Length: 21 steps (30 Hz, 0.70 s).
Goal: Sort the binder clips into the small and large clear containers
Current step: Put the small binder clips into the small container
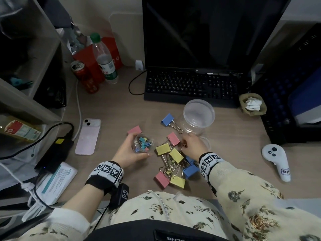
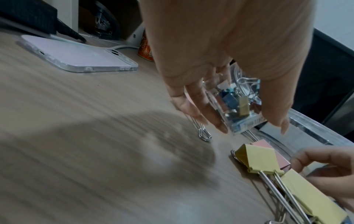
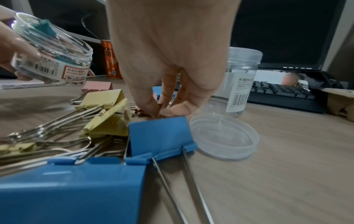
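My left hand (image 1: 137,148) grips the small clear container (image 1: 144,141), tilted above the desk and holding several small binder clips (image 2: 243,106). My right hand (image 1: 185,144) reaches down beside a pink large clip (image 1: 173,138); its fingertips (image 3: 153,109) pinch a small dark red clip on the desk. A pile of large yellow, blue and pink clips (image 1: 173,164) lies between my arms. The large clear container (image 1: 198,117) stands upright behind my right hand, with a clear lid (image 3: 224,136) lying on the desk by it. A blue large clip (image 1: 167,120) and a pink one (image 1: 134,130) lie apart.
A black keyboard (image 1: 191,86) and monitor stand at the back. A pink phone (image 1: 88,136) and a power brick (image 1: 55,153) lie at the left, a bottle (image 1: 104,61) and red can (image 1: 85,77) at the back left. A white controller (image 1: 276,162) lies at the right.
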Tool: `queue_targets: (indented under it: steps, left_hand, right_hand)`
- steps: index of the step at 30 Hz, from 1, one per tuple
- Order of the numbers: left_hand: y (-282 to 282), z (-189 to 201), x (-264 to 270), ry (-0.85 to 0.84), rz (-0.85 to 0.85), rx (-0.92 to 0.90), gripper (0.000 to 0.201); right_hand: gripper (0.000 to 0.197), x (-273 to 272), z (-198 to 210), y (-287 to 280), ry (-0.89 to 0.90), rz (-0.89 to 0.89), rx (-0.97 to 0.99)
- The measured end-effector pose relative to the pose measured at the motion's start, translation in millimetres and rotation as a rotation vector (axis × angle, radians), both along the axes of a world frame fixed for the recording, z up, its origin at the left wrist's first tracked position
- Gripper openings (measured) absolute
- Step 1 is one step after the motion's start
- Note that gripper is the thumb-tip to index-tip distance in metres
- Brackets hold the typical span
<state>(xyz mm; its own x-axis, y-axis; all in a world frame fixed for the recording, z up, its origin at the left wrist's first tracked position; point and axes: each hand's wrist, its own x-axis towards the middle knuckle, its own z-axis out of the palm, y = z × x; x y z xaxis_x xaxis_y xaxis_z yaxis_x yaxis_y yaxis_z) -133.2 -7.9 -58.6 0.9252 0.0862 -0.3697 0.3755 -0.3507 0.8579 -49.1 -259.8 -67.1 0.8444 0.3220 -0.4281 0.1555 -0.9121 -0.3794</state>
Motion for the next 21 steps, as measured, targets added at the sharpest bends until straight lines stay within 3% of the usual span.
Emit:
queue_targets:
  steps: [4, 8, 11, 15, 18, 21]
  left_hand:
    - [-0.1, -2.0, 3.3, 0.009, -0.007, -0.004, 0.087]
    - [-1.4, -3.0, 6.4, 0.021, -0.025, -0.014, 0.086]
    - [-4.8, -1.8, 8.8, 0.013, -0.046, -0.018, 0.083]
    - [-18.2, 1.6, 15.1, -0.002, -0.085, -0.039, 0.08]
    - [-26.7, 3.9, 21.4, -0.023, -0.071, -0.113, 0.076]
    - [-25.2, 4.1, 24.2, -0.04, -0.068, -0.097, 0.079]
  right_hand:
    - [0.011, -0.5, 4.1, -1.7, -0.035, -0.047, 0.048]
    - [0.017, -1.8, 13.2, -4.4, -0.076, -0.122, 0.089]
    - [0.019, -0.6, 27.8, 4.0, -0.111, -0.207, 0.285]
    - [0.027, -1.9, 64.4, 42.6, -0.094, -0.064, 0.528]
    - [0.029, -4.9, 79.0, 63.0, -0.058, 0.094, 0.534]
    - [0.027, -0.2, 81.1, 56.2, -0.094, 0.052, 0.542]
